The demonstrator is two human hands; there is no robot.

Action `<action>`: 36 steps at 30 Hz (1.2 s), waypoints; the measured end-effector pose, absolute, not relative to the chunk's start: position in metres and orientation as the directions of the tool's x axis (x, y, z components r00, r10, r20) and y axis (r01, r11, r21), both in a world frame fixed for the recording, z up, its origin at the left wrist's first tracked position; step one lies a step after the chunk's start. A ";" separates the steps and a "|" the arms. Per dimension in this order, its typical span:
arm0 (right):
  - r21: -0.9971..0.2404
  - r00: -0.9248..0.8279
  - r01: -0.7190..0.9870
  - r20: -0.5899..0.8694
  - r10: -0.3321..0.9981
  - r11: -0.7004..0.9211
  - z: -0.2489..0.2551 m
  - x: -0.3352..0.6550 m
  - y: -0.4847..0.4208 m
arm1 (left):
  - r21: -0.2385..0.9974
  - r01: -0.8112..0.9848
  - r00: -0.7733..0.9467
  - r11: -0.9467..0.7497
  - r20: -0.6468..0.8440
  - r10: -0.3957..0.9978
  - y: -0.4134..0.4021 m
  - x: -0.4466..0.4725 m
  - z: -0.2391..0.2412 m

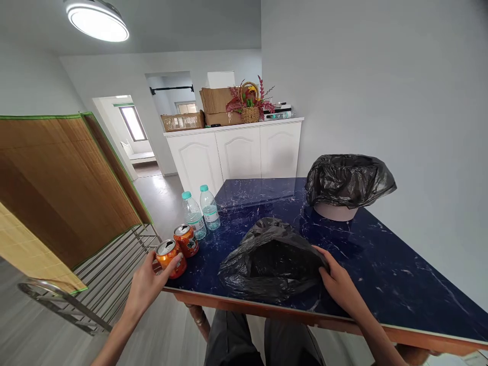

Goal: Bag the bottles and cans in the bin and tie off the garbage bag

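Note:
At the table's left front corner, my left hand is wrapped around an orange soda can, thumb across its front. A second orange soda can stands just behind it; both have opened tops. Two clear water bottles with teal caps, a nearer bottle and a farther bottle, stand upright beyond the cans. In front of me lies a black plastic bag with its mouth spread toward me. My right hand pinches the bag's right edge between thumb and fingers.
A pale bin lined with a black bag stands at the right back of the blue marbled table. Left of the table is a metal rack. A white cabinet behind carries cardboard boxes and a flower basket.

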State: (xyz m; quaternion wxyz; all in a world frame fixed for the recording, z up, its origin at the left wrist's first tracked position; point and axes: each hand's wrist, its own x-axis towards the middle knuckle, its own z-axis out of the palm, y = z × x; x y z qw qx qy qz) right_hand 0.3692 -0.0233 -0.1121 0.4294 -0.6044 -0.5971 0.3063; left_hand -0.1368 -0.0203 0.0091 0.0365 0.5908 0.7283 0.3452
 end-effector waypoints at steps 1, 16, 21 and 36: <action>-0.882 0.098 0.464 0.138 0.986 0.077 -0.112 0.369 -0.023 | 0.549 0.832 -0.304 0.072 0.343 0.889 -0.019 -0.138 0.006; -0.829 0.068 0.521 0.277 0.958 0.203 -0.059 0.348 -0.044 | 0.396 0.781 0.176 -0.484 0.603 0.778 -0.053 -0.029 0.012; -0.793 0.057 0.559 0.329 0.943 0.243 -0.027 0.350 -0.045 | 0.421 0.780 0.341 -0.464 0.335 0.878 -0.011 0.015 0.021; -0.511 -0.659 0.440 0.374 0.653 0.738 0.038 0.316 -0.122 | 0.291 0.813 0.233 -0.504 0.630 0.741 -0.057 -0.046 0.108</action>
